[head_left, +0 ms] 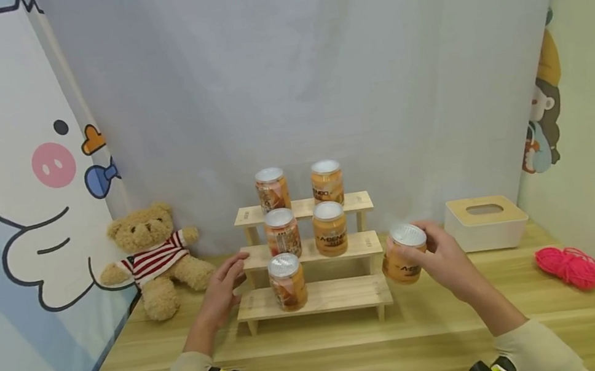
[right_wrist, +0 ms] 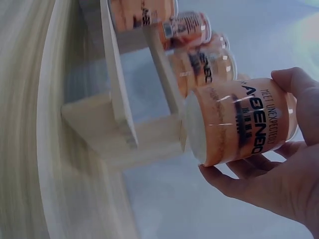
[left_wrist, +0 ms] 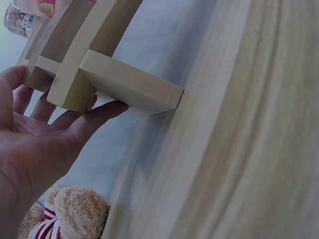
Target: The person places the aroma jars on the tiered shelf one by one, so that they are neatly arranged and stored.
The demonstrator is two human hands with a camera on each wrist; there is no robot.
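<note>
My right hand (head_left: 448, 263) grips an orange can (right_wrist: 244, 122) with a silvery lid and "A-BENBO" lettering. The can is in the air, just right of a three-tier wooden shelf (head_left: 344, 294), and tilts slightly. At the shelf's left end, my left hand (left_wrist: 45, 144) has its fingers spread against the wood, around the middle tier. On the bottom tier one can (head_left: 289, 288) stands left of centre. Two cans stand side by side on the middle tier, a left can (head_left: 283, 237) and a right can (head_left: 331, 234). Two more, including this can (head_left: 328, 185), are on the top tier.
A teddy bear (head_left: 156, 258) in a striped shirt sits left of the shelf. To the right stand a white tissue box (head_left: 487, 233) with a wooden lid and a bundle of pink yarn (head_left: 569, 268). A grey curtain (head_left: 295, 74) hangs behind the wooden table (head_left: 353, 367).
</note>
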